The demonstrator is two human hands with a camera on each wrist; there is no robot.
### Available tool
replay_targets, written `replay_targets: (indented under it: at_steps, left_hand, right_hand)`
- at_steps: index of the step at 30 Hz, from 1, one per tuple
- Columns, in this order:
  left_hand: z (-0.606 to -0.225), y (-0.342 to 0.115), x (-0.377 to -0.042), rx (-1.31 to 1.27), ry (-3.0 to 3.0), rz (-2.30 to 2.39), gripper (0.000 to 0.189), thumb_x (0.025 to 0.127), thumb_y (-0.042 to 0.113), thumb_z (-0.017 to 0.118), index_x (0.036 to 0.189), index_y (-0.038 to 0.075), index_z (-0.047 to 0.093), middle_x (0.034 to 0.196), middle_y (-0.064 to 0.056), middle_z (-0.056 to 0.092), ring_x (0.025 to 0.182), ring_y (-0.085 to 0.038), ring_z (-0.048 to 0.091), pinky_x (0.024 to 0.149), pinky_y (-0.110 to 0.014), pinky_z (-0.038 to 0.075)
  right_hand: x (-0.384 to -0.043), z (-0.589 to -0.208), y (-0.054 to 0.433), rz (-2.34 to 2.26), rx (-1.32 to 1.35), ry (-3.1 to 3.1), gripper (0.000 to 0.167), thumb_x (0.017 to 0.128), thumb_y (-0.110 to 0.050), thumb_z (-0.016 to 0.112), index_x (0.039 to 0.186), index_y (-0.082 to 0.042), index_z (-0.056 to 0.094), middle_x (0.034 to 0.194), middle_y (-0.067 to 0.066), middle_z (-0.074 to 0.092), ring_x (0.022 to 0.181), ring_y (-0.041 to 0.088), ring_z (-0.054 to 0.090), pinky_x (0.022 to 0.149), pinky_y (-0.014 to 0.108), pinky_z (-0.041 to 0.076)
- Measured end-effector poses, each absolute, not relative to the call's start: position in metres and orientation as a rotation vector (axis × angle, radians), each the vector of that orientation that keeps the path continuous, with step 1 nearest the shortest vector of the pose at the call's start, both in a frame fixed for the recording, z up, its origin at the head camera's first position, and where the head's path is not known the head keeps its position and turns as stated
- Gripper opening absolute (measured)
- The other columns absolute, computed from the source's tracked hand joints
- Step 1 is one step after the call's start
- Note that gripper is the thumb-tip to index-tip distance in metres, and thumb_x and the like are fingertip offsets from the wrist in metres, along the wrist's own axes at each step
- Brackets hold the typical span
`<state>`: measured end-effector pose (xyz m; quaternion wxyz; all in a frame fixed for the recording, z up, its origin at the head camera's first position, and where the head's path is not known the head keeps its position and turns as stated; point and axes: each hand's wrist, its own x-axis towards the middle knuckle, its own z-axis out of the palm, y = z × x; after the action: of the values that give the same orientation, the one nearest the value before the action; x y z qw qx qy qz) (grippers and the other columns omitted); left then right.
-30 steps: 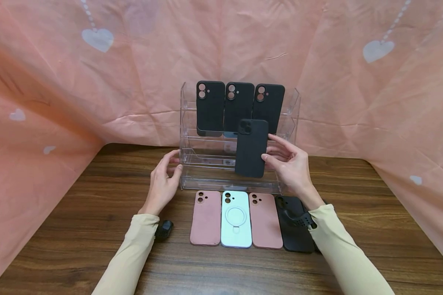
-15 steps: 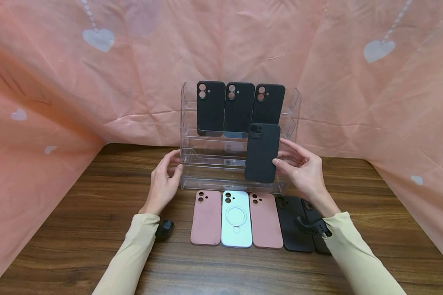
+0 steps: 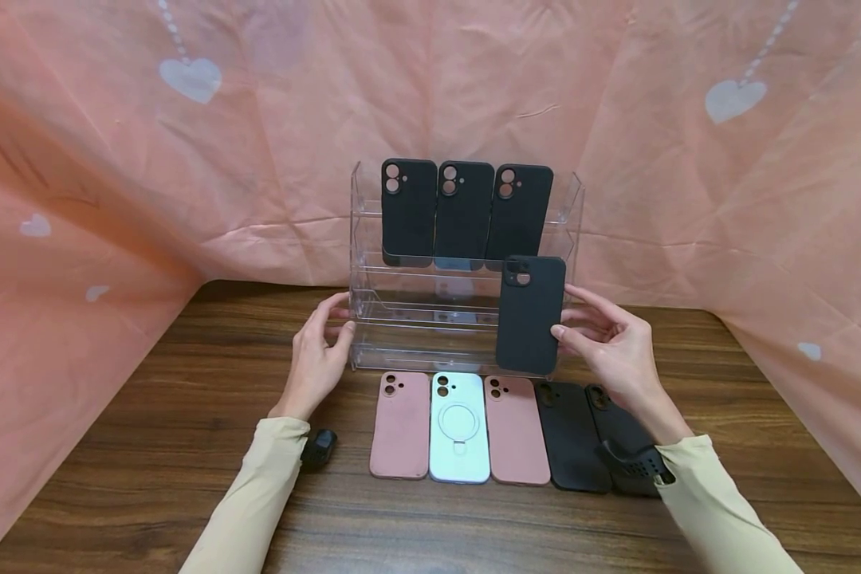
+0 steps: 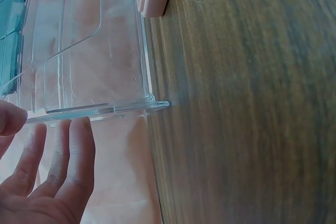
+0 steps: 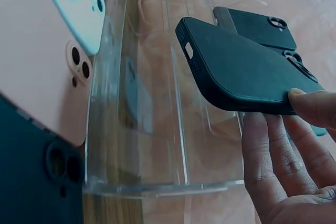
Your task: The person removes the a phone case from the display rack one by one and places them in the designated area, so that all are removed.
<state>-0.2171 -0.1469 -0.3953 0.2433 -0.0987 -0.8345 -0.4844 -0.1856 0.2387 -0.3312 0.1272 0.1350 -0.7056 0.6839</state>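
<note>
My right hand [image 3: 617,351] pinches a black phone case [image 3: 531,319] by its right edge, thumb in front and fingers behind. The case is upright in front of the right part of a clear tiered display rack [image 3: 416,360]. In the right wrist view, the bottom edge of this case, with its port cutout, faces the camera. Three black phone cases [image 3: 409,211] stand side by side on the rack's upper tier. At the rack's left side, my left hand [image 3: 317,359] has its fingertips against the clear side panel [image 4: 89,113], fingers fairly straight.
A row of phone cases lies on the wooden table [image 3: 402,526] before the rack: a pink case [image 3: 399,426], a white case [image 3: 459,450] with a ring, another pink case [image 3: 518,434], and two black cases [image 3: 574,438]. A pink cloth [image 3: 473,80] hangs behind.
My right hand has carried the black phone case to the right and down, away from the middle case on the upper tier. My left hand stays at the rack's side.
</note>
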Motion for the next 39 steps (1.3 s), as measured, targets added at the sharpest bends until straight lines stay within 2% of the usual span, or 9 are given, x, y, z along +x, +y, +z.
replay_targets:
  at_steps: [39]
  left_hand:
    - [-0.395, -0.147, -0.216, -0.272, -2.281, -1.317, 0.043, 0.099, 0.005, 0.060, 0.141, 0.013, 0.058, 0.119, -0.017, 0.069, 0.095, -0.034, 0.075, 0.081, -0.048, 0.059]
  right_hand:
    - [-0.152, -0.351, 0.305, 2.071, 0.312, -2.029, 0.063, 0.085, 0.018, 0.070, 0.142, -0.005, 0.060, 0.097, -0.002, 0.079, 0.080, 0.010, 0.078, 0.064, 0.031, 0.062]
